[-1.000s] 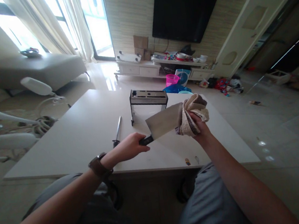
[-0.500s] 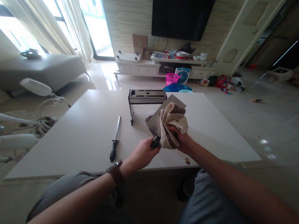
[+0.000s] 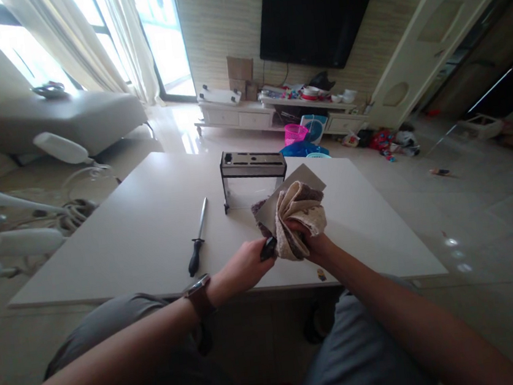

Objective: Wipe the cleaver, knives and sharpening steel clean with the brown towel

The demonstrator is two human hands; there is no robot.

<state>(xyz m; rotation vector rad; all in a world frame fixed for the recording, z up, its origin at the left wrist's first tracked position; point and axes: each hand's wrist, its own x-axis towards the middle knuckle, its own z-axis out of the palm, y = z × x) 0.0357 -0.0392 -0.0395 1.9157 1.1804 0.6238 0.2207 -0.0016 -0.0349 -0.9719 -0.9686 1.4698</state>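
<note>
My left hand [image 3: 251,263] is closed round the black handle of a wide-bladed cleaver [image 3: 305,178], held above the white table [image 3: 149,229]. A beige and brown cloth [image 3: 302,209] is bunched against the blade, some of it showing on the blade's far side. My right hand [image 3: 310,239] grips the cloth, its fingers partly hidden in the folds. Left of my hands lies a sharpening steel [image 3: 196,252] with a black handle. Behind them stands a knife block [image 3: 253,163] with a slotted metal top and clear sides.
A small sticker [image 3: 321,274] is near the table's front edge. Beyond the table are a pink basket [image 3: 295,133], a blue tub [image 3: 302,149] and a low white cabinet [image 3: 224,117]. White lamp shades [image 3: 60,147] reach in at the left.
The cleaver's blade and the cloth have shifted slightly right and tilted a little. Both hands keep their holds and have barely moved.
</note>
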